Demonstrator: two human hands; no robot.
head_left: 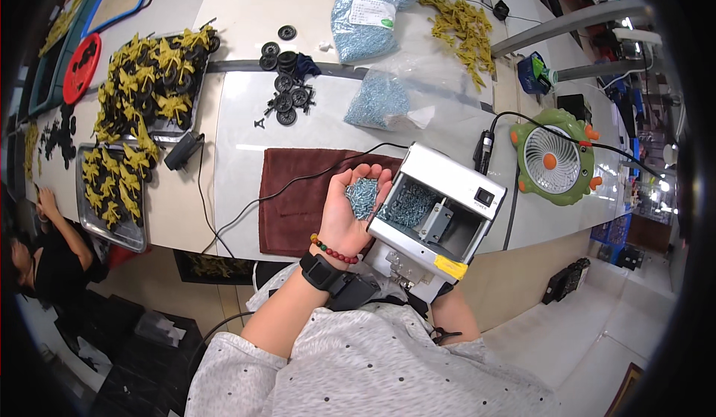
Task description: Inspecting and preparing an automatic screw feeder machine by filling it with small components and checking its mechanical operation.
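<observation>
My left hand (344,212) is palm up, its fingers curled around a heap of small bluish screws (362,198). It sits against the left side of a white, box-shaped screw feeder (440,165) with an open top. More screws (409,206) lie inside its hopper, beside a metal block (436,222). The feeder is tilted at the table's near edge, and a strip of yellow tape (450,267) is on its near corner. My right forearm (455,316) reaches under the feeder; the right hand itself is hidden behind it.
A brown cloth (298,193) lies under the black cable. Beyond are bags of screws (377,100), black wheels (284,102) and yellow plastic parts (462,33). Trays of yellow-and-black assemblies (153,81) stand left, a green fan (552,156) right. A co-worker's arm (63,223) shows far left.
</observation>
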